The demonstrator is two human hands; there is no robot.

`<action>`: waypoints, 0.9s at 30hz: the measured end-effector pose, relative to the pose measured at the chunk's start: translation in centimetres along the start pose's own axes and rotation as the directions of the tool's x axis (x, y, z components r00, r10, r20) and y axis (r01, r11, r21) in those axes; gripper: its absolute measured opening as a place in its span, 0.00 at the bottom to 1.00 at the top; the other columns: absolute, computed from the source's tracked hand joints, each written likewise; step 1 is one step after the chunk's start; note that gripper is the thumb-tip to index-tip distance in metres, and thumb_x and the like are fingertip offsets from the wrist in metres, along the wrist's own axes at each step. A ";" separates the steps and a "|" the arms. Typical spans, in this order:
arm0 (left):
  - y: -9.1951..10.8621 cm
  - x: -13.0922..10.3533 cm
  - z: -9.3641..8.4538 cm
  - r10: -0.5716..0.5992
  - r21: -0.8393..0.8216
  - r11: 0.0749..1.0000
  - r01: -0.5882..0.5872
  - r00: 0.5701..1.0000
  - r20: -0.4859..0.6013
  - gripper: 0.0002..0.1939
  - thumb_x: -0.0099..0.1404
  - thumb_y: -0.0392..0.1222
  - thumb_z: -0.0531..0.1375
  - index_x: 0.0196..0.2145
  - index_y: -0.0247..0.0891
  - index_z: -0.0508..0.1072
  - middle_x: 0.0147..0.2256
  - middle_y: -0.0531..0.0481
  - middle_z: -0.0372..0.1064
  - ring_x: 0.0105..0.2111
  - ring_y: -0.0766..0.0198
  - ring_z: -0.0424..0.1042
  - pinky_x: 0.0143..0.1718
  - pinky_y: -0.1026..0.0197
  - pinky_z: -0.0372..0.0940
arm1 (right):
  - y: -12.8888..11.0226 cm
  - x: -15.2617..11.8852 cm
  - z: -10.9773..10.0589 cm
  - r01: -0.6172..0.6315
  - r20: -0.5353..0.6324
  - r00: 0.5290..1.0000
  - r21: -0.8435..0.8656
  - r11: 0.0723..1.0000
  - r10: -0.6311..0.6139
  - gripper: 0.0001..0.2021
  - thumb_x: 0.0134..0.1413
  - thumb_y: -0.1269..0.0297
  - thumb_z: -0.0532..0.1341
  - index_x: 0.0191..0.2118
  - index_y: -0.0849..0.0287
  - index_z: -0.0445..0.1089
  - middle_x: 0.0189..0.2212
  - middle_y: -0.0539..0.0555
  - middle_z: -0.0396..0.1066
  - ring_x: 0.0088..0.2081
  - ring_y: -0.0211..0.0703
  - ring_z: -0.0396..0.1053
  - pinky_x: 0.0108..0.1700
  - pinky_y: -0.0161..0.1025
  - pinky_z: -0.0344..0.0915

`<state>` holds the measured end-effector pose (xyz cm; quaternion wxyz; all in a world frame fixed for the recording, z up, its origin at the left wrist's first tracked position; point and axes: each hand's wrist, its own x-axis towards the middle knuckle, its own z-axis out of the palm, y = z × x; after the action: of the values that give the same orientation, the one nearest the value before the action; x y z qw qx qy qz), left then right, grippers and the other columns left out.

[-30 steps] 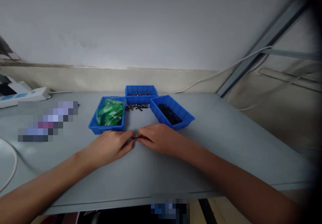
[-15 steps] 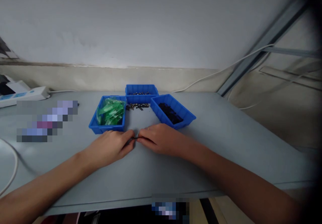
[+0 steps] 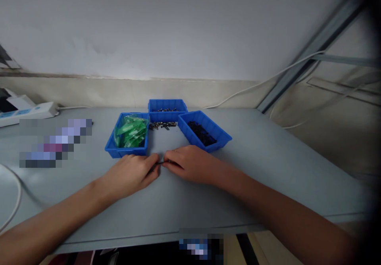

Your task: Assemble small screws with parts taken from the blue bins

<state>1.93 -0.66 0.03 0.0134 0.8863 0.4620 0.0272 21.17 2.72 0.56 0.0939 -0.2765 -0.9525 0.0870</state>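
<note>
1. Grey tabletop (image 3: 166, 209) lay beneath you.
2. Your left hand (image 3: 133, 172) and right hand (image 3: 190, 164) pinched a thin dark piece (image 3: 161, 163) between them, near the left blue bin (image 3: 119, 152).
3. Neither hand had noticeably shifted; it stayed held.

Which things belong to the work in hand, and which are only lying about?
Probably for the work:
- thin black piece, in left hand and right hand
- blue plastic bin of bagged green pieces
- blue plastic bin of black pieces
- rear blue plastic bin and metallic-looking pieces before it

Probably lying about:
- white plastic power strip
- white cable, far left
</note>
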 end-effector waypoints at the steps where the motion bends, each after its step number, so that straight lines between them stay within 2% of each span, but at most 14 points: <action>1: 0.0 0.0 0.0 0.000 0.001 1.000 0.000 1.000 -0.001 0.11 0.65 0.43 0.46 0.33 0.37 0.64 0.23 0.51 0.69 0.23 0.61 0.71 0.21 0.64 0.57 | 0.0 0.0 0.0 -0.001 0.001 1.000 0.000 1.000 0.001 0.09 0.58 0.63 0.51 0.33 0.60 0.65 0.27 0.51 0.69 0.27 0.37 0.64 0.29 0.34 0.52; 10: -0.3 -0.2 0.0 0.013 -0.035 0.999 -0.015 0.999 -0.040 0.11 0.65 0.43 0.46 0.34 0.36 0.64 0.23 0.50 0.68 0.23 0.61 0.70 0.21 0.63 0.59 | 0.0 0.0 0.0 -0.006 0.018 1.000 -0.014 1.000 0.007 0.09 0.59 0.65 0.50 0.34 0.61 0.65 0.28 0.52 0.70 0.28 0.38 0.65 0.30 0.35 0.53; 16: -0.1 -0.4 0.0 0.161 -0.002 0.986 -0.166 0.963 -0.217 0.14 0.68 0.42 0.43 0.36 0.35 0.66 0.24 0.51 0.68 0.23 0.64 0.70 0.22 0.64 0.60 | -0.1 0.0 -0.1 -0.004 0.046 0.999 -0.011 1.000 0.005 0.10 0.59 0.64 0.50 0.34 0.61 0.66 0.29 0.52 0.71 0.30 0.39 0.67 0.31 0.35 0.55; 20: -0.1 -0.5 0.0 0.225 -0.013 0.972 -0.235 0.943 -0.247 0.14 0.68 0.42 0.44 0.37 0.36 0.66 0.25 0.51 0.68 0.24 0.66 0.70 0.24 0.65 0.61 | -0.3 0.0 -0.2 -0.015 0.059 0.998 -0.016 1.000 0.016 0.09 0.58 0.65 0.51 0.33 0.61 0.67 0.29 0.53 0.71 0.30 0.39 0.67 0.31 0.35 0.55; 23: -0.2 -0.5 0.0 0.191 -0.003 0.980 -0.197 0.954 -0.230 0.14 0.68 0.43 0.45 0.37 0.35 0.67 0.24 0.52 0.68 0.23 0.65 0.70 0.23 0.65 0.60 | -0.2 0.1 -0.1 -0.029 0.057 0.998 -0.013 0.999 0.030 0.10 0.59 0.64 0.51 0.34 0.61 0.67 0.29 0.52 0.71 0.30 0.39 0.67 0.32 0.35 0.55; 27: -0.4 -0.1 0.1 0.090 0.088 0.993 -0.079 0.987 -0.135 0.13 0.67 0.43 0.45 0.34 0.36 0.66 0.21 0.52 0.68 0.20 0.64 0.69 0.19 0.65 0.57 | -0.2 0.1 -0.2 -0.054 0.023 0.998 -0.053 0.997 0.056 0.11 0.59 0.63 0.51 0.33 0.61 0.67 0.27 0.52 0.70 0.28 0.39 0.65 0.30 0.35 0.53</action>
<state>1.54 -0.54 -0.15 -0.0563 0.9009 0.4246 0.0702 21.04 2.66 0.76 0.0724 -0.3039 -0.9475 0.0682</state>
